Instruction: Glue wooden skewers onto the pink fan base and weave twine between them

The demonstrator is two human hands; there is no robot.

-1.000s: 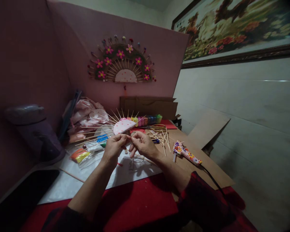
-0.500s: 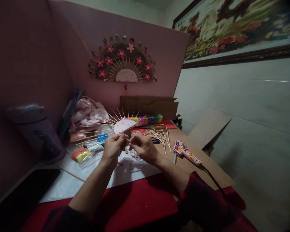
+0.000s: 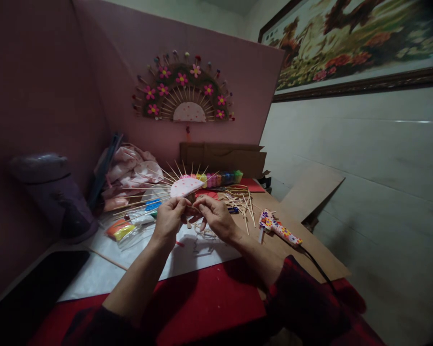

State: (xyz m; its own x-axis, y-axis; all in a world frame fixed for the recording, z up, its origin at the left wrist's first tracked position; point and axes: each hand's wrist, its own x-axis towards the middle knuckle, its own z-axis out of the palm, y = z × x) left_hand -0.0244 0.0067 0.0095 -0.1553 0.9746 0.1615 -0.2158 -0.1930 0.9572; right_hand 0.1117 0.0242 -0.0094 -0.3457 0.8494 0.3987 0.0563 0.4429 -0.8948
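Note:
A handmade fan frame, a pale half-circle with pink spots (image 3: 185, 186) and thin wooden sticks radiating from it, is raised over the table. My left hand (image 3: 168, 220) is closed on its lower edge, thumb and fingers pinched together. Right beside it, my right hand (image 3: 218, 220) is closed too, its fingertips pinched near the same edge and almost meeting the left fingers. Whatever lies between the right fingertips is too small to make out.
Loose wooden sticks (image 3: 245, 207) lie on brown cardboard (image 3: 310, 259), with a flower-patterned glue gun (image 3: 278, 228) and its cord to the right. Bags of coloured clay (image 3: 122, 230), a phone-like black slab (image 3: 39, 283) and a purple cup (image 3: 57, 202) stand left. A finished fan (image 3: 189, 111) hangs behind.
My right hand's fingers have shifted slightly and straightened a little beside the left fingertips. The left hand and the fan frame stay nearly in place.

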